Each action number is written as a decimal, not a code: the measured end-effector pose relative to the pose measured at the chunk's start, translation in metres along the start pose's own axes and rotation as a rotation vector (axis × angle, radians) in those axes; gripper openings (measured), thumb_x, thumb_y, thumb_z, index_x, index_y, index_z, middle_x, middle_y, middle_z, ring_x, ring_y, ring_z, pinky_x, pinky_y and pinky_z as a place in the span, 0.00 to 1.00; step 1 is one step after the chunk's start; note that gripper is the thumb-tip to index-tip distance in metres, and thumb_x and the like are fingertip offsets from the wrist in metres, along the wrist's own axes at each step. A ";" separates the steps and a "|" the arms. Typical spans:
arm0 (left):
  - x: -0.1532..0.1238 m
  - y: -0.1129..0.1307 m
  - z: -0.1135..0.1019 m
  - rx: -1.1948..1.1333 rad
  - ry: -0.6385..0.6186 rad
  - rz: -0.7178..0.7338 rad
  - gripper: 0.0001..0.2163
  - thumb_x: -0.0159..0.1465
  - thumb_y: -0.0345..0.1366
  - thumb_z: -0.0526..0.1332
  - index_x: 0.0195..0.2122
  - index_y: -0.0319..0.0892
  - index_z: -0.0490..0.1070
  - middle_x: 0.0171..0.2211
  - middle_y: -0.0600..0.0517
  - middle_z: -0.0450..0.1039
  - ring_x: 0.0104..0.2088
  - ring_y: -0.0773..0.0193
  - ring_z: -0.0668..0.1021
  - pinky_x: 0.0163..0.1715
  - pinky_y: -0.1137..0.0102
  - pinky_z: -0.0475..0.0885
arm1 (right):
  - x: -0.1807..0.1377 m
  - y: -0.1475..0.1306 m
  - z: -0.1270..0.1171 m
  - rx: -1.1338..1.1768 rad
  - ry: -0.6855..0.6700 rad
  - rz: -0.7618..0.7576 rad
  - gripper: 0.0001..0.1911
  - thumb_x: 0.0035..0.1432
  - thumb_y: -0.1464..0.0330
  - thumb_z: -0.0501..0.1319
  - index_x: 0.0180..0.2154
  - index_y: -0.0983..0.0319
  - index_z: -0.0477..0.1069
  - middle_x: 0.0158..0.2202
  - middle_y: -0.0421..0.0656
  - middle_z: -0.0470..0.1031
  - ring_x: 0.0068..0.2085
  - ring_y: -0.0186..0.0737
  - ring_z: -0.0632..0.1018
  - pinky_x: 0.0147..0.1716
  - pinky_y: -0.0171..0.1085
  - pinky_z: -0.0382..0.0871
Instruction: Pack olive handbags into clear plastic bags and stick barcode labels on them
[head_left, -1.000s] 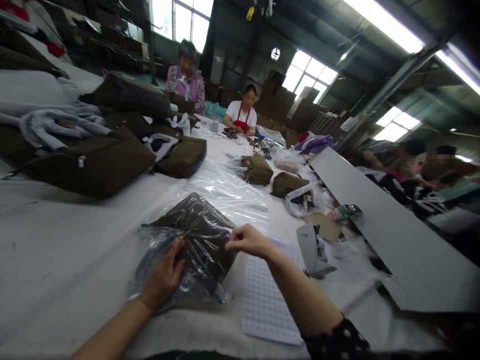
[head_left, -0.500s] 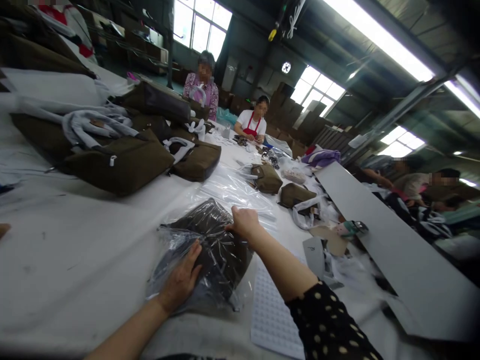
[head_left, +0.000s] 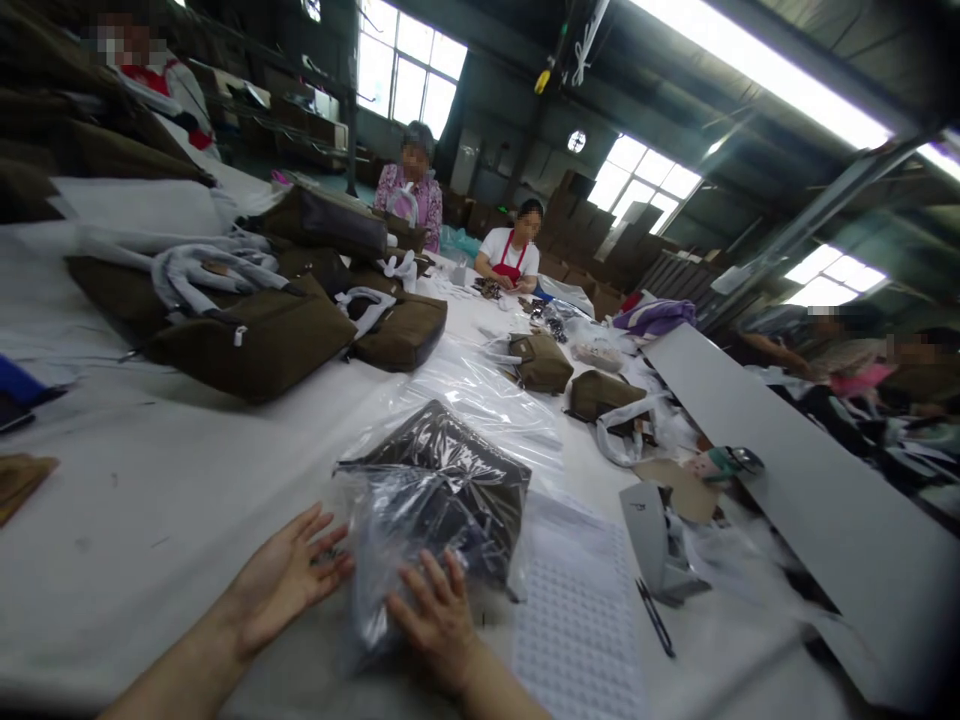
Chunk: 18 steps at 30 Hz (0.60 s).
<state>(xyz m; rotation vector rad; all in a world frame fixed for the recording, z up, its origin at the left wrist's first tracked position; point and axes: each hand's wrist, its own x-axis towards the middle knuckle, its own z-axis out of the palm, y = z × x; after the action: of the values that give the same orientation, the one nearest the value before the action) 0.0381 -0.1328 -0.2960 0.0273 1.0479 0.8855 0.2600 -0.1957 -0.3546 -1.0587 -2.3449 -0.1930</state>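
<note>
A dark brown bag inside a clear plastic sleeve [head_left: 442, 490] lies on the white table [head_left: 150, 500] in front of me. My left hand [head_left: 289, 575] lies open, palm up, at the sleeve's left edge, its fingertips touching the plastic. My right hand [head_left: 435, 615] rests flat with spread fingers on the near end of the sleeve. Neither hand grips anything.
A white sticker sheet [head_left: 577, 610] lies right of the sleeve, with a black pen [head_left: 656, 620] and a grey card [head_left: 652, 535] beyond. Several brown bags [head_left: 255, 345] are piled at left. More clear sleeves [head_left: 480, 385] lie behind. A long grey board [head_left: 787, 490] runs along the right. Other people sit around the table.
My right hand came back from the far corner of the bagged item to its near end. My left hand slid off the top to the left edge and turned palm up.
</note>
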 end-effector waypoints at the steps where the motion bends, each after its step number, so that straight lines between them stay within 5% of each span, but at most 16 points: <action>1: -0.003 0.000 0.008 -0.021 -0.071 -0.003 0.16 0.59 0.43 0.58 0.46 0.43 0.62 0.40 0.47 0.70 0.30 0.62 0.77 0.32 0.64 0.75 | 0.010 0.013 -0.010 0.024 0.022 0.001 0.14 0.57 0.70 0.54 0.44 0.54 0.70 0.45 0.41 0.75 0.52 0.48 0.70 0.56 0.55 0.55; 4: 0.001 0.002 0.026 0.086 -0.163 0.281 0.19 0.60 0.45 0.57 0.48 0.41 0.64 0.51 0.42 0.67 0.43 0.58 0.76 0.46 0.62 0.72 | 0.054 0.056 -0.062 0.179 0.056 0.053 0.09 0.54 0.71 0.54 0.34 0.57 0.72 0.35 0.40 0.77 0.40 0.42 0.76 0.50 0.49 0.64; 6: 0.013 0.003 0.031 0.248 -0.063 0.581 0.25 0.57 0.47 0.60 0.54 0.44 0.60 0.59 0.44 0.58 0.56 0.54 0.67 0.57 0.58 0.61 | 0.087 0.082 -0.103 0.277 0.229 0.310 0.05 0.52 0.66 0.59 0.28 0.60 0.72 0.28 0.41 0.75 0.33 0.41 0.76 0.39 0.42 0.70; 8: 0.027 -0.001 0.029 0.378 0.033 0.736 0.34 0.55 0.50 0.62 0.60 0.47 0.52 0.64 0.45 0.47 0.63 0.52 0.55 0.61 0.55 0.52 | 0.116 0.101 -0.137 0.419 0.468 0.630 0.09 0.50 0.63 0.62 0.26 0.62 0.70 0.23 0.40 0.73 0.27 0.38 0.73 0.29 0.37 0.69; 10: 0.038 -0.013 0.024 0.435 -0.038 0.684 0.36 0.54 0.57 0.58 0.61 0.48 0.50 0.64 0.44 0.49 0.63 0.50 0.55 0.59 0.52 0.56 | 0.136 0.110 -0.160 0.652 0.621 0.850 0.10 0.48 0.62 0.63 0.27 0.64 0.69 0.22 0.39 0.72 0.24 0.36 0.72 0.26 0.35 0.67; 14: 0.045 -0.049 0.013 0.260 -0.449 0.480 0.38 0.49 0.69 0.47 0.54 0.52 0.64 0.51 0.47 0.71 0.54 0.48 0.69 0.50 0.51 0.68 | 0.151 0.099 -0.174 1.062 0.693 1.003 0.11 0.47 0.64 0.63 0.28 0.65 0.68 0.22 0.40 0.73 0.23 0.34 0.73 0.25 0.34 0.68; 18: 0.036 -0.066 0.018 -0.054 -0.412 0.376 0.34 0.40 0.60 0.65 0.47 0.50 0.71 0.42 0.49 0.77 0.49 0.46 0.74 0.48 0.54 0.71 | 0.155 0.078 -0.176 1.237 0.705 1.048 0.11 0.47 0.63 0.64 0.30 0.64 0.68 0.24 0.39 0.74 0.24 0.35 0.75 0.28 0.35 0.71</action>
<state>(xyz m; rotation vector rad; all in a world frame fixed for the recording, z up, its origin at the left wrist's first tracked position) 0.0995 -0.1465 -0.3407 0.3573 0.6390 1.1875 0.3085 -0.1025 -0.1310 -1.0688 -0.7296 0.9665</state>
